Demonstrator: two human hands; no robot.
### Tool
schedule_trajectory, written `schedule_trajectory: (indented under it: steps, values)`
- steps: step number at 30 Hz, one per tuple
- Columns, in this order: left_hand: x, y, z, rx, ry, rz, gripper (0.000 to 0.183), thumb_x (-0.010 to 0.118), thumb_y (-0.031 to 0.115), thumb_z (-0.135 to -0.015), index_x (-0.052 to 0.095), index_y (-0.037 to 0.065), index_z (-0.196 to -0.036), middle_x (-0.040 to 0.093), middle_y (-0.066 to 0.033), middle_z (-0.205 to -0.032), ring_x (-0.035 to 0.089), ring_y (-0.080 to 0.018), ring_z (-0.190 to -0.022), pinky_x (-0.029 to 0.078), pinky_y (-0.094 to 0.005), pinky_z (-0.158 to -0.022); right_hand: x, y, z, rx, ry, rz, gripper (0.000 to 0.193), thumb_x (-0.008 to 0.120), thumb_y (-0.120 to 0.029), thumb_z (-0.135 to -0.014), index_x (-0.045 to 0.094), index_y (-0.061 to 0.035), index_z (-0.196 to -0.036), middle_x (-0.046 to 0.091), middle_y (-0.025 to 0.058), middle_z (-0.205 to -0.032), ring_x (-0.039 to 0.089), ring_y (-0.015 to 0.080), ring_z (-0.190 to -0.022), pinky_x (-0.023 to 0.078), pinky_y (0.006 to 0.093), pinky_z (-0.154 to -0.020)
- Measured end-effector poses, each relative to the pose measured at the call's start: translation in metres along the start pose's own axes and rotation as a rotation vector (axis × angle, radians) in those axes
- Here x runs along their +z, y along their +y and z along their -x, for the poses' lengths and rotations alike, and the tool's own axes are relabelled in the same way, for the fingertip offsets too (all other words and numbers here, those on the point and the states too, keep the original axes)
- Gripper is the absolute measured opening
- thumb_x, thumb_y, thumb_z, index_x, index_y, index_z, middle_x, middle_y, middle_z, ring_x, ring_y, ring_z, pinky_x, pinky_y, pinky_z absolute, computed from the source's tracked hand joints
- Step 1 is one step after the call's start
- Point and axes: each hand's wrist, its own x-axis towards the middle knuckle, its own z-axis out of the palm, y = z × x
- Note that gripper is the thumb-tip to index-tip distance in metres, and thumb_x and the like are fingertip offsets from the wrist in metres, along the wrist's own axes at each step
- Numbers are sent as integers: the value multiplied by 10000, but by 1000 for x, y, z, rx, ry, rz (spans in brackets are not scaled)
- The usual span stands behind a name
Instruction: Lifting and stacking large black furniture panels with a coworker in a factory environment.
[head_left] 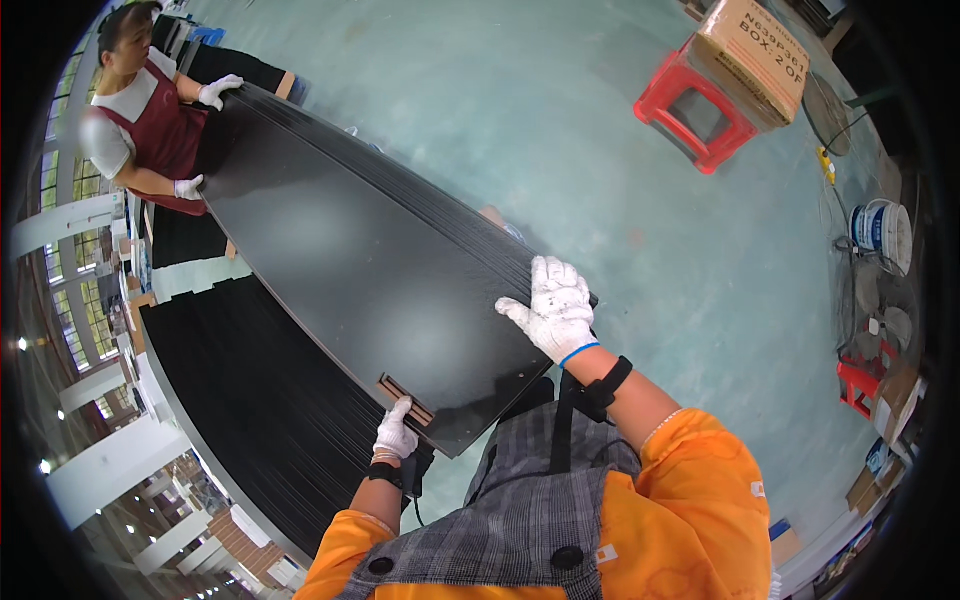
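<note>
A long, glossy black panel (330,230) stretches from in front of me to the far left. At its near right corner my right hand (552,308), in a white glove, is closed over the long edge, with the thumb on the top face. My left hand (396,432), also gloved, grips the near left edge. Beside it, light brown strips (405,398) show at a cut-out in the panel. Across from me, a co-worker (160,130) in a dark red apron has two gloved hands at the panel's far end.
Left of the panel lies a stack of black boards (240,390) with a pale edge. A red stool (695,110) bearing a cardboard box (755,60) stands at the back right. Further right are a white bucket (882,235) and another red stool (858,385).
</note>
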Motion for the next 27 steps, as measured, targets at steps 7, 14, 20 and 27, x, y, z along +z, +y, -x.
schedule_trajectory:
  steps: [7, 14, 20, 27]
  values:
    - [-9, -12, -9, -98, -67, 135, 506, 703, 290, -866, 545, 142, -1324, 588, -34, -1261, 564, -252, -1153, 462, -483, -966, -3, -6, -10, 127, -185, -7, 908, 604, -701, -755, 494, 15, -1302, 511, 147, -1213, 459, 313, -1179, 367, 416, -1018]
    - [-41, -27, -23, -73, -115, 187, 519, 702, 350, -849, 528, 146, -1294, 603, -64, -1205, 570, -301, -1111, 450, -536, -956, 3, -23, 9, 158, -209, -30, 892, 594, -701, -770, 524, 1, -1316, 516, 146, -1226, 455, 321, -1192, 376, 418, -1021]
    - [-64, -29, -20, -96, -179, 257, 506, 651, 354, -905, 502, 127, -1333, 560, -87, -1316, 533, -302, -1208, 434, -512, -1001, 16, -51, 32, 171, -366, -115, 838, 589, -658, -807, 521, -4, -1327, 531, 163, -1236, 471, 328, -1214, 388, 405, -1040]
    - [-50, -18, 10, -44, -11, 175, 702, 704, 399, -863, 427, 99, -1434, 520, -58, -1367, 478, -217, -1265, 372, -432, -1074, 26, -69, 20, 101, -359, -47, 787, 594, -617, -832, 519, -6, -1322, 530, 162, -1236, 469, 327, -1221, 388, 412, -1042]
